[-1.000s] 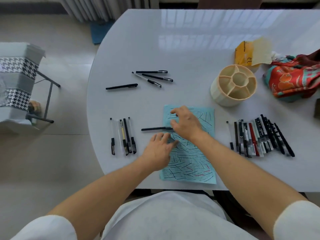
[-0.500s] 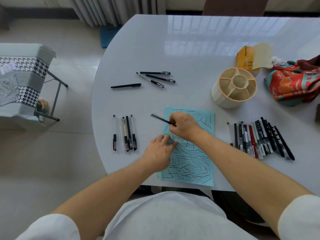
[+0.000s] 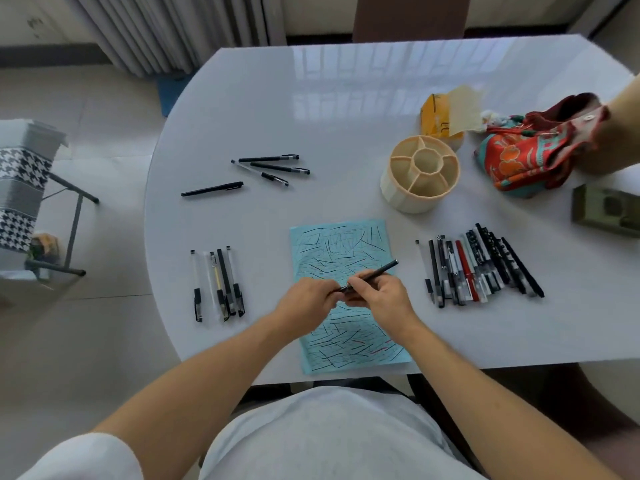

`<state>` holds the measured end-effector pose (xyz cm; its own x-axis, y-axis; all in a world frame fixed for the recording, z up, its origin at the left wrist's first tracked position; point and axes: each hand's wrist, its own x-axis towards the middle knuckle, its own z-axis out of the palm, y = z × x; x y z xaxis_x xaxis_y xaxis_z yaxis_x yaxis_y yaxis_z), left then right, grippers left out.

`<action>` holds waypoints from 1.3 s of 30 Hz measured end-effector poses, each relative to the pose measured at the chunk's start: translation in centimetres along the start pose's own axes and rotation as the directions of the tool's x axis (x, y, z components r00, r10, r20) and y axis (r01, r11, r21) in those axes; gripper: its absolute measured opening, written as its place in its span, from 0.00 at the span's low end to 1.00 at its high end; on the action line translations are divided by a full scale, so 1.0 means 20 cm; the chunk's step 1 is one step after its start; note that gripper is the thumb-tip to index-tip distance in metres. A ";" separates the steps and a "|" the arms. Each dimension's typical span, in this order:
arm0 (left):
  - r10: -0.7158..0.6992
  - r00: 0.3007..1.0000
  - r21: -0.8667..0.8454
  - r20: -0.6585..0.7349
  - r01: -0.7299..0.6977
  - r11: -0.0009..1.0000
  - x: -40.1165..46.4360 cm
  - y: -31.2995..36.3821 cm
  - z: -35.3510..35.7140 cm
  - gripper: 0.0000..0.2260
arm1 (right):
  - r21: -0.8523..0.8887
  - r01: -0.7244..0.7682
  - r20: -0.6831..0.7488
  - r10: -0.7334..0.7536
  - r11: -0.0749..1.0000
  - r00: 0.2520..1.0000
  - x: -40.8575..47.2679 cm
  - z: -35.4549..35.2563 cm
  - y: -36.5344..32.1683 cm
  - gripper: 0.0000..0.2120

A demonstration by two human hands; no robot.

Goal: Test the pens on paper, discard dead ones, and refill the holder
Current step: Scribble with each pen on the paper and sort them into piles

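Black pen [image 3: 372,274]: held over the middle of the paper, slanting up to the right, its far end free above the sheet.
Right hand [image 3: 379,299]: grip curled round the pen's lower barrel.
Left hand [image 3: 306,301]: grip pinched on the pen's near tip end, fingertips meeting those of the right hand; whether it holds a cap cannot be told.
Blue paper [image 3: 343,244]: flat on the table before the person, covered in short dark strokes with a few red ones near the lower right.
Left group of pens [image 3: 218,282]: several clear and black pens lying side by side, left of the paper, caps toward the person.
Right row of pens [image 3: 481,268]: a dense row of black, white and red pens, right of the paper, packed edge to edge.
Far pens [image 3: 270,166]: three crossing loosely beyond the paper, with one single black pen [image 3: 212,189] apart to their left.
Holder [image 3: 420,173]: cream, round, divided into compartments, standing upright beyond the right row; no pens show in it.
Patterned cloth [image 3: 526,157]: red and teal, bunched at the table's right edge.
Yellow packet [image 3: 438,114]: behind the holder.
Table [image 3: 346,109]: white, glossy, rounded at the left.
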<state>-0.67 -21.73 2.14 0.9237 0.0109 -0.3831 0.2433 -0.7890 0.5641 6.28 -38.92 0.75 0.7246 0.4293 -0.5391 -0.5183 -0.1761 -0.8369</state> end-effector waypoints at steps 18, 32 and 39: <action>0.034 0.970 0.244 -0.241 0.027 0.969 0.24 0.00 -0.09 0.14 | 0.130 0.045 -0.520 0.029 0.990 0.854 0.22 0.02 -0.20 0.11; 0.083 0.996 0.230 0.039 -0.090 0.969 0.16 -0.18 -0.01 0.16 | -0.381 0.163 -0.266 -0.277 0.910 0.923 0.43 -0.03 -0.25 0.06; 0.068 0.996 0.208 0.055 -0.078 0.975 0.13 -0.21 0.00 0.16 | -0.568 0.197 -0.194 -0.362 0.799 0.912 0.46 -0.04 -0.20 0.07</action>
<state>0.79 -18.34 -1.27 0.9205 -0.0764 -0.3832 0.1038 -0.8977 0.4282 15.36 -34.90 -0.98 0.9365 0.2835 -0.2065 -0.0137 -0.5589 -0.8291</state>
